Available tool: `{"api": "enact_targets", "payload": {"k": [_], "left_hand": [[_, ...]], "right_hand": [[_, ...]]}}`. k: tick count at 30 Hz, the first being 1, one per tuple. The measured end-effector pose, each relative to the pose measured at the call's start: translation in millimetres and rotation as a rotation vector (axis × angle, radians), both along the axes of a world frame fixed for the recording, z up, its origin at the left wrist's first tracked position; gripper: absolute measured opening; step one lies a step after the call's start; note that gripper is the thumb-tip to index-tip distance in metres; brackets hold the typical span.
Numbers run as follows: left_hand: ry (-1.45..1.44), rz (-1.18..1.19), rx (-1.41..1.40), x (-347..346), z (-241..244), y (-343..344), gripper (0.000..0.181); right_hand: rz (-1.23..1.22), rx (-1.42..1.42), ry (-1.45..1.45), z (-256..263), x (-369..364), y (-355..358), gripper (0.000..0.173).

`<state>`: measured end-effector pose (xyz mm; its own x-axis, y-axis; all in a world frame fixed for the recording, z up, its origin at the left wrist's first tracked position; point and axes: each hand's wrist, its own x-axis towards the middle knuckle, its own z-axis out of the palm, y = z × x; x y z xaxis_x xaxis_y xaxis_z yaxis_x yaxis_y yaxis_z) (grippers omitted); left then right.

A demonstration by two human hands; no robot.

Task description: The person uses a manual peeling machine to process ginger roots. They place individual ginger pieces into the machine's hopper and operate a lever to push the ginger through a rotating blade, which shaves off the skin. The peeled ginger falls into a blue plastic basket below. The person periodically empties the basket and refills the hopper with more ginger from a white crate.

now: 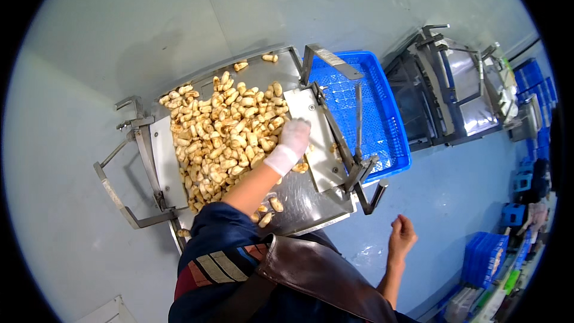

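Note:
A large heap of pale mushrooms with brown patches (224,130) lies on a stainless steel table (291,197). My left hand (294,137), in a white glove, rests at the heap's right edge beside a white cutting board (316,139); its fingers are curled, and whether they hold a mushroom is hidden. A hinged cutter with a metal handle (334,60) is mounted along that board. My right hand (402,235), bare, hangs to the right of the table over the floor, fingers bent together; nothing shows in it.
A blue perforated plastic crate (394,130) stands against the table's right side. Another hinged cutter (145,161) with a white board (168,161) is at the left end. More steel cutting stations (466,85) stand along the wall. Stacked blue crates (484,258) are at the lower right.

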<state>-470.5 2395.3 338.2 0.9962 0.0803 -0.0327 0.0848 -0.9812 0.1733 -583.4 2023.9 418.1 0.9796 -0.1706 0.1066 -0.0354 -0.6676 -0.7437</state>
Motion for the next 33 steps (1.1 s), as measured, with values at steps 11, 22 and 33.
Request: {"api": "enact_targets", "payload": {"k": [11, 22, 33], "left_hand": [[-0.436, 0.801, -1.091, 14, -23, -48, 0.019], [-0.440, 0.899, -0.897, 13, -4, -93, 0.020], [-0.491, 0.989, -1.005, 17, -7, -108, 0.017]], "right_hand": [[0.465, 0.444, 0.245, 31, 100, 50, 0.027], [0.855, 0.848, 0.581, 40, 98, 85, 0.038], [0.650, 0.508, 0.085, -13, 75, 92, 0.036]]}}
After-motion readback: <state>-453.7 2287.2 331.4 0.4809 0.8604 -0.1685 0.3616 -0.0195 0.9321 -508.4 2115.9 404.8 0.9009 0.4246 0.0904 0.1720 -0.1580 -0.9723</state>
